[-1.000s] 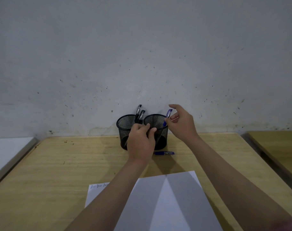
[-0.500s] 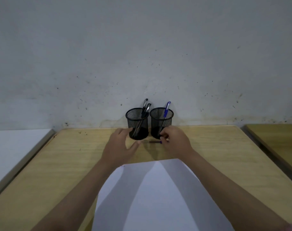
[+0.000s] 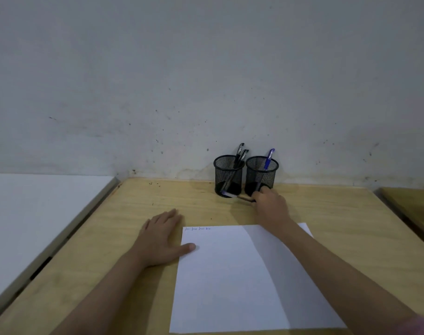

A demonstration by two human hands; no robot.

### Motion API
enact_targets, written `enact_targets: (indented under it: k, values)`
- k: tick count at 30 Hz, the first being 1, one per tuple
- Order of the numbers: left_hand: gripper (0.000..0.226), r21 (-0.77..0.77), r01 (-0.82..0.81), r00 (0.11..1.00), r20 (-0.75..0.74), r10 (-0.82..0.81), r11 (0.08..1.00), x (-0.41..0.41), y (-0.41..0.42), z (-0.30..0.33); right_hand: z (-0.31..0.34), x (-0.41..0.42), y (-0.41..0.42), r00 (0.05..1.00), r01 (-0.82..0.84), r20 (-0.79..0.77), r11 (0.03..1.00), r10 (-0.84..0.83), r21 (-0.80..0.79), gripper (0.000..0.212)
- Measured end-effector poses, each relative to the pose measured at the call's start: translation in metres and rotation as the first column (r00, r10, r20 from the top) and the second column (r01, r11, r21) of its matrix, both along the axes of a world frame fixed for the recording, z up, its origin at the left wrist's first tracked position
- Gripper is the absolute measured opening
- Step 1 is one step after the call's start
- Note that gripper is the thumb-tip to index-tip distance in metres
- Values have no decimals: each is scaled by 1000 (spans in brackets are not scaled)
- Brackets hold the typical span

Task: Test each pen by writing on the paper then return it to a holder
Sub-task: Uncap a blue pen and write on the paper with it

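Meanwhile my left hand (image 3: 161, 240) lay flat, fingers spread, thumb on the white paper sheet (image 3: 242, 279); my right hand (image 3: 270, 205) pinched a blurred pen (image 3: 237, 196) on the wooden worktop (image 3: 138, 213).

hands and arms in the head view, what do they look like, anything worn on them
Both forearms are bare, with no watch, ring, bracelet or glove visible on the left hand or the right hand. The only clothing in view is a bit of pinkish sleeve at the bottom right corner, on the right arm.
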State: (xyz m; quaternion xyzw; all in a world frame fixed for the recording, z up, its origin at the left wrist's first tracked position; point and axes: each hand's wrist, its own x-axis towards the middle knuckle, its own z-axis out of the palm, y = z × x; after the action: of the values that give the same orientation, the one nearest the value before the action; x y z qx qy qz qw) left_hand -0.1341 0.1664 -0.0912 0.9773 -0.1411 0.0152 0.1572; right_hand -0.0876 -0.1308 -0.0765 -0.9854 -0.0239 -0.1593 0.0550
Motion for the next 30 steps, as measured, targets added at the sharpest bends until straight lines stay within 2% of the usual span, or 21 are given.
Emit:
enact_targets:
  k: [2, 3, 5, 7, 10, 13, 15, 17, 22, 26, 28, 30]
  values:
    - [123, -30, -1, 1000, -11, 0, 1000, -1, 0, 2, 7, -5, 7, 992, -90, 106, 964, 65, 249, 18]
    - [123, -78, -9, 1000, -16, 8, 997, -2, 0, 3, 12, -9, 12, 986, -138, 144, 903, 86, 406, 14]
    - [110, -252, -56, 998, -11, 55, 966, -5, -3, 8, 26, -22, 25, 980, -195, 171, 690, 104, 697, 5]
    - [82, -460, -80, 993, 37, 109, 885, -10, -13, 15, 38, -36, 39, 982, -188, 157, 468, 104, 863, 3]
    - [59, -626, 45, 980, 177, 86, 779, -20, -40, 32, 48, -52, 56, 986, -127, 102, 200, 129, 972, 8]
    - [41, -706, 158, 956, 284, 72, 690, -26, -64, 45, 51, -66, 69, 984, -84, 72, 65, 162, 994, 8]
    - [29, -727, 183, 939, 329, 102, 662, -29, -72, 51, 53, -74, 75, 981, -84, 83, -4, 177, 996, 8]
    - [27, -747, 180, 937, 328, 119, 639, -32, -75, 53, 54, -80, 76, 975, -96, 98, -18, 199, 995, 4]
    - [28, -859, 150, 982, 187, 28, 490, -34, -71, 53, 55, -91, 74, 955, -240, 187, 228, 230, 944, 15]
    - [27, -913, 127, 990, 92, -108, 387, -29, -65, 59, 49, -101, 82, 912, -399, 337, 321, 234, 859, 21]
    - [27, -914, 110, 990, 66, -124, 391, -24, -52, 59, 48, -105, 85, 884, -467, 433, 317, 175, 825, 14]
    - [29, -908, 18, 1000, 20, 0, 418, -15, -21, 51, 59, -106, 71, 843, -523, 538, 242, 4, 817, 6]
